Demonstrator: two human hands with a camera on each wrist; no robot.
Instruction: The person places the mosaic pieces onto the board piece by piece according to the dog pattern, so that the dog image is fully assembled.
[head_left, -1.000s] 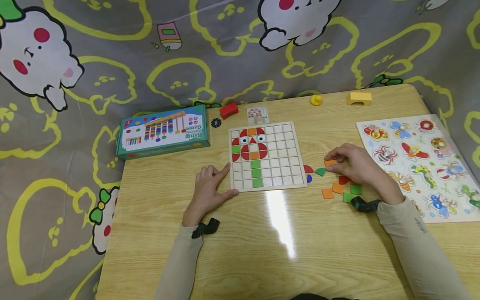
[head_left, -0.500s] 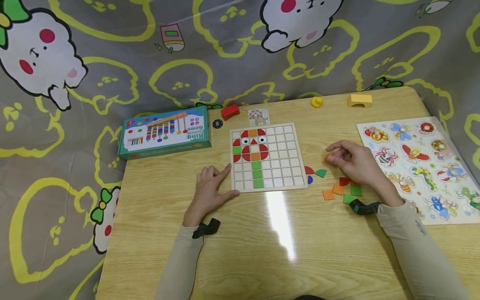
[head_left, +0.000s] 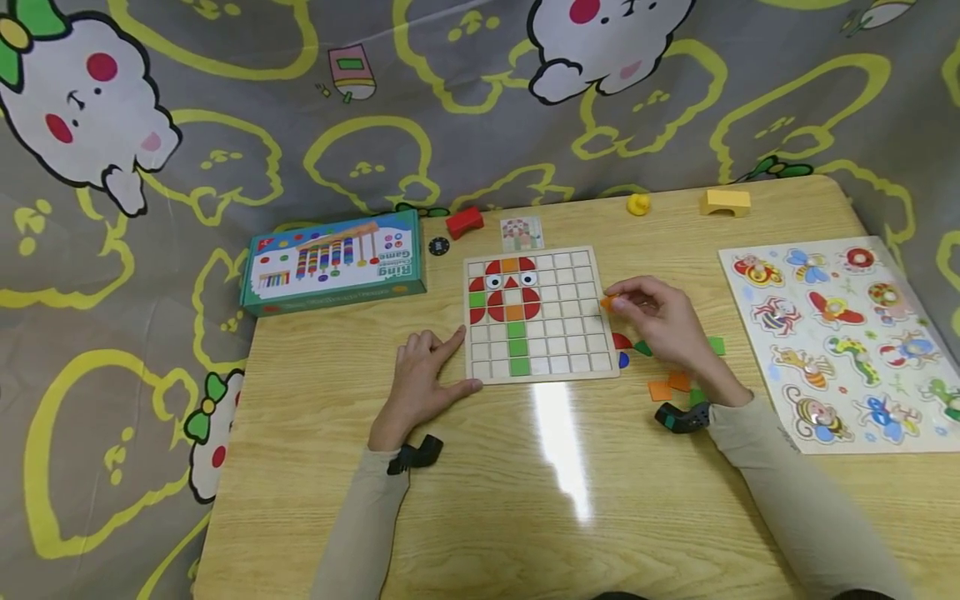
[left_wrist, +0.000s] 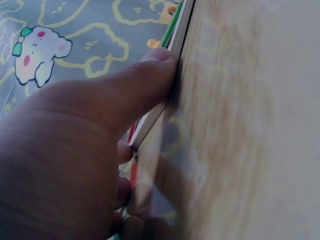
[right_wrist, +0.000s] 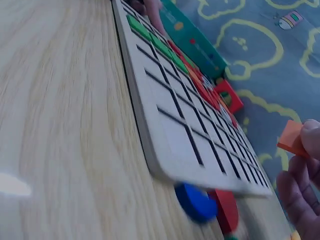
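Observation:
A wooden grid board [head_left: 561,337] lies on the table, with red, orange and green tiles and two eye pieces set in its left part. My left hand [head_left: 422,377] is at its lower left corner, thumb and index finger spread against the edges; the left wrist view shows the thumb [left_wrist: 150,75] along the board's side. Beside the board's right edge, my right hand [head_left: 660,323] pinches an orange square tile [right_wrist: 290,136] between thumb and fingertips. Under and near that hand lie a red piece [head_left: 622,341], a blue piece [head_left: 623,360], a green piece [head_left: 642,347] and orange tiles [head_left: 660,391].
Behind the board are a small picture card [head_left: 521,234], a red block [head_left: 465,222] and a black disc [head_left: 438,246]. A game box [head_left: 333,262] stands left. A yellow duck [head_left: 638,204] and yellow arch block [head_left: 725,202] sit at the back; an insect puzzle board [head_left: 780,333] lies right.
My right hand has picked up the orange tile from beside the loose pieces and carried it left to the board's right edge. My left hand has stayed at the board's corner.

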